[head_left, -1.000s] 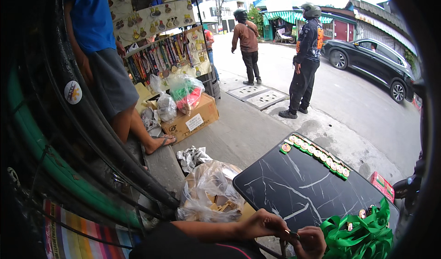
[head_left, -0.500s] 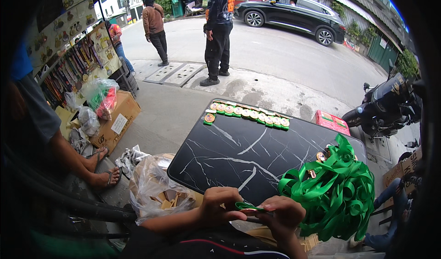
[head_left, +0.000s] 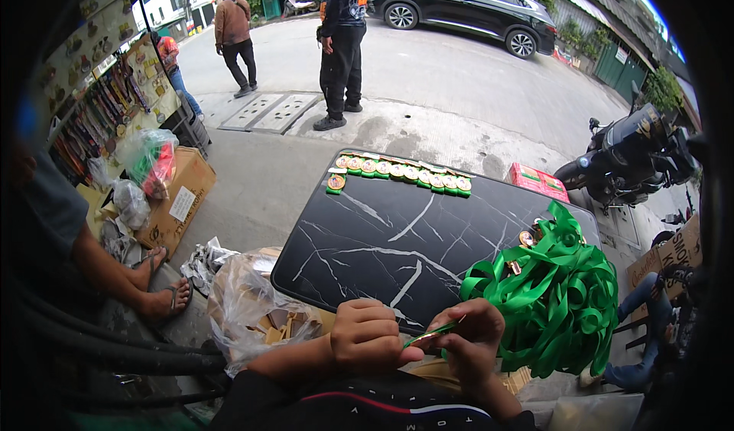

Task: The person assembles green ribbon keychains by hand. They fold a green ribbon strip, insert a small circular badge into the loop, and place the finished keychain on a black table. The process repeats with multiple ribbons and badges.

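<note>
One end of a narrow green strip [head_left: 437, 330] was gripped by the curled fingers of the left hand [head_left: 365, 333]; the other was pinched by the right hand [head_left: 475, 338], near the edge of a smooth, black, white-veined tabletop [head_left: 336, 236]. Satiny green ribbons [head_left: 554, 301] were heaped in loops alongside. Round, gold-toned medals [head_left: 397, 170] were ranged along the far side; crinkled translucent plastic [head_left: 237, 309] was bunched leftward.

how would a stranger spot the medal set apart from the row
Find the black, white-veined table. Along its far edge runs a row of round medals. The lone medal sits nearer the wearer, by the row's left end, outside the line.
</note>
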Demonstrator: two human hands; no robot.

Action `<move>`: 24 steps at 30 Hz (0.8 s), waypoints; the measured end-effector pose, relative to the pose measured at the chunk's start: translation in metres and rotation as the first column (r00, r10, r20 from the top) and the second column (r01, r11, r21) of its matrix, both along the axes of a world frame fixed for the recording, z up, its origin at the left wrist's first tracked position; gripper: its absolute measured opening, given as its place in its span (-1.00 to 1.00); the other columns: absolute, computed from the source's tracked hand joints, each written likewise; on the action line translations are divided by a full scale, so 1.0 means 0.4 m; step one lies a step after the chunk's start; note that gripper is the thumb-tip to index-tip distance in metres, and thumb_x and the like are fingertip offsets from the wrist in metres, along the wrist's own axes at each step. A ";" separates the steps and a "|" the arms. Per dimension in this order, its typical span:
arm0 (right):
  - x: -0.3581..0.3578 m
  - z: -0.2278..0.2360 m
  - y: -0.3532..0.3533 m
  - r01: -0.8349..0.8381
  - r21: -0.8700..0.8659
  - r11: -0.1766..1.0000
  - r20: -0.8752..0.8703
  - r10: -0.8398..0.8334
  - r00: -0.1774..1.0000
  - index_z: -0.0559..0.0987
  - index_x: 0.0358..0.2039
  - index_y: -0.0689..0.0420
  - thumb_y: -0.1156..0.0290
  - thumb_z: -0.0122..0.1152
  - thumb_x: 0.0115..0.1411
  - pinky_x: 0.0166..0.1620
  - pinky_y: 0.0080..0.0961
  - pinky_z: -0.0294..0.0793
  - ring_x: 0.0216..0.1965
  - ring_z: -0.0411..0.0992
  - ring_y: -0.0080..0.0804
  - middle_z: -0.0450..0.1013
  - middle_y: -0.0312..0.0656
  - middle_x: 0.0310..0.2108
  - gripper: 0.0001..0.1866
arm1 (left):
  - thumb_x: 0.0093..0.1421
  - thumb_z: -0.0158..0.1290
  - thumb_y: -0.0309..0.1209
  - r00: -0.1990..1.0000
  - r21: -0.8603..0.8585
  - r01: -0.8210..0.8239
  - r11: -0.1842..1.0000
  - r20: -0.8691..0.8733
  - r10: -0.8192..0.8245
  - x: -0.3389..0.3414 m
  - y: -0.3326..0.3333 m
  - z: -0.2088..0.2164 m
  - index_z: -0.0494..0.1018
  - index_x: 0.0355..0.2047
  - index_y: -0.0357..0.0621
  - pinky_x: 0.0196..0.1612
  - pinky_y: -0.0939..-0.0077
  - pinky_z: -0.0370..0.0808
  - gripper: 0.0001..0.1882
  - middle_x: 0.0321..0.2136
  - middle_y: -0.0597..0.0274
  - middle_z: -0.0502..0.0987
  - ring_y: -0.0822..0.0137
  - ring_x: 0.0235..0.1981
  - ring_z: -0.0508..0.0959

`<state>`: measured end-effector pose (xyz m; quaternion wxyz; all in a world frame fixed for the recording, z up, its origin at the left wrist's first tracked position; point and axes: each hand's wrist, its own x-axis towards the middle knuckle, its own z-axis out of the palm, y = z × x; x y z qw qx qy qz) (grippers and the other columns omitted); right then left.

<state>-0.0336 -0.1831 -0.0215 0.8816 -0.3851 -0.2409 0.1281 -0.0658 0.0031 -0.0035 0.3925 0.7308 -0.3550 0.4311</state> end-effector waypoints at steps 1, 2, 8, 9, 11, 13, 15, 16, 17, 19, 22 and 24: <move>0.003 0.006 0.007 0.000 -0.026 1.000 0.018 0.000 1.000 0.51 -0.19 0.35 0.82 0.32 -0.03 -0.12 -0.43 0.61 -0.21 0.57 -0.28 0.54 -0.01 -0.29 -0.64 | 0.02 0.33 -0.33 1.000 -0.001 -0.015 1.000 0.003 0.015 0.001 0.008 0.001 0.32 -0.70 -0.07 -0.66 0.55 0.27 -0.62 -0.73 0.38 0.28 0.40 -0.72 0.37; 0.010 0.014 0.014 -0.017 -0.036 0.999 0.032 0.019 0.999 0.51 -0.18 0.35 0.82 0.32 -0.03 -0.12 -0.44 0.61 -0.21 0.57 -0.29 0.54 -0.01 -0.28 -0.64 | 0.02 0.32 -0.34 1.000 -0.004 -0.028 1.000 -0.001 0.028 0.004 0.015 -0.001 0.32 -0.71 -0.07 -0.66 0.55 0.27 -0.62 -0.74 0.37 0.27 0.40 -0.72 0.36; 0.124 0.078 0.058 0.094 -0.471 0.877 0.272 0.043 0.961 0.50 -0.18 0.30 0.79 0.33 -0.03 -0.11 -0.56 0.56 -0.23 0.55 -0.46 0.54 -0.18 -0.30 -0.64 | 0.17 0.20 -0.36 0.970 -0.069 -0.100 0.993 -0.227 0.082 0.033 0.085 -0.048 0.38 -0.60 -0.21 -0.62 0.46 0.30 -0.70 -0.70 0.21 0.35 0.25 -0.71 0.39; 0.163 0.083 0.070 0.091 -0.569 0.817 0.290 0.096 0.952 0.54 -0.18 0.28 0.78 0.34 -0.02 -0.10 -0.58 0.55 -0.22 0.53 -0.54 0.54 -0.22 -0.29 -0.65 | 0.21 0.16 -0.36 0.920 -0.052 -0.118 0.992 -0.382 0.089 0.038 0.108 -0.058 0.42 -0.57 -0.26 -0.60 0.44 0.30 -0.71 -0.69 0.15 0.38 0.21 -0.71 0.41; 0.257 0.074 0.121 0.059 -0.650 0.758 0.348 0.228 0.909 0.56 -0.19 0.26 0.73 0.34 0.03 -0.12 -0.60 0.53 -0.25 0.49 -0.61 0.53 -0.25 -0.33 -0.70 | 0.26 0.12 -0.25 0.841 0.158 -0.196 0.968 -0.480 0.248 0.063 0.173 -0.075 0.49 -0.48 -0.27 -0.54 0.42 0.37 -0.69 -0.64 0.10 0.45 0.16 -0.65 0.46; 0.359 0.042 0.195 -0.106 -0.654 0.749 0.287 0.375 0.881 0.55 -0.18 0.27 0.68 0.33 0.06 -0.12 -0.58 0.53 -0.25 0.49 -0.59 0.48 -0.29 -0.38 -0.72 | 0.24 0.14 -0.19 0.728 0.141 -0.325 0.935 -0.594 0.343 0.110 0.249 -0.095 0.51 -0.45 -0.26 -0.50 0.49 0.41 -0.66 -0.63 0.14 0.51 0.37 -0.62 0.49; 0.463 -0.004 0.280 -0.166 -0.714 0.680 0.268 0.484 0.833 0.53 -0.16 0.28 0.62 0.34 0.09 -0.10 -0.54 0.55 -0.22 0.50 -0.57 0.49 -0.27 -0.34 -0.71 | 0.22 0.18 -0.23 0.687 0.135 -0.450 0.883 -0.580 0.439 0.209 0.333 -0.121 0.50 -0.32 -0.24 -0.46 0.52 0.45 -0.71 -0.60 0.19 0.54 0.38 -0.58 0.52; 0.511 -0.033 0.332 -0.140 -0.754 0.641 0.272 0.500 0.822 0.52 -0.15 0.29 0.60 0.35 0.09 -0.10 -0.53 0.55 -0.20 0.52 -0.54 0.52 -0.21 -0.27 -0.70 | 0.18 0.20 -0.27 0.649 0.182 -0.521 0.834 -0.550 0.525 0.265 0.373 -0.137 0.47 -0.22 -0.24 -0.43 0.50 0.49 -0.70 -0.54 0.16 0.54 0.36 -0.54 0.55; 0.556 -0.059 0.381 -0.149 -0.794 0.590 0.230 0.517 0.824 0.52 -0.14 0.29 0.59 0.35 0.09 -0.11 -0.53 0.55 -0.20 0.53 -0.51 0.54 -0.16 -0.21 -0.69 | 0.15 0.22 -0.30 0.612 0.179 -0.568 0.803 -0.561 0.558 0.312 0.406 -0.160 0.45 -0.19 -0.24 -0.40 0.47 0.52 -0.68 -0.45 0.14 0.55 0.35 -0.51 0.57; 0.625 -0.108 0.462 -0.113 -0.848 0.517 0.210 0.524 0.826 0.53 -0.14 0.24 0.57 0.39 0.04 -0.23 -0.56 0.53 -0.26 0.55 -0.51 0.59 -0.13 -0.30 -0.66 | 0.12 0.24 -0.30 0.581 0.113 -0.604 0.789 -0.616 0.533 0.372 0.446 -0.222 0.48 -0.17 -0.20 -0.36 0.46 0.52 -0.67 -0.35 0.14 0.53 0.35 -0.49 0.56; 0.700 -0.153 0.530 -0.106 -0.871 0.480 0.211 0.560 0.801 0.53 -0.17 0.22 0.54 0.43 0.00 -0.31 -0.59 0.52 -0.32 0.55 -0.52 0.61 -0.15 -0.35 -0.64 | 0.11 0.25 -0.30 0.553 0.076 -0.649 0.757 -0.636 0.539 0.423 0.463 -0.298 0.51 -0.15 -0.14 -0.35 0.46 0.51 -0.67 -0.31 0.16 0.53 0.36 -0.50 0.55; 0.738 -0.168 0.552 -0.132 -0.892 0.431 0.153 0.565 0.811 0.53 -0.23 0.22 0.55 0.44 -0.02 -0.37 -0.60 0.51 -0.40 0.53 -0.52 0.60 -0.14 -0.35 -0.67 | 0.10 0.23 -0.30 0.533 0.126 -0.668 0.733 -0.607 0.590 0.431 0.458 -0.332 0.56 -0.20 -0.07 -0.28 0.42 0.50 -0.74 -0.33 0.19 0.52 0.32 -0.46 0.53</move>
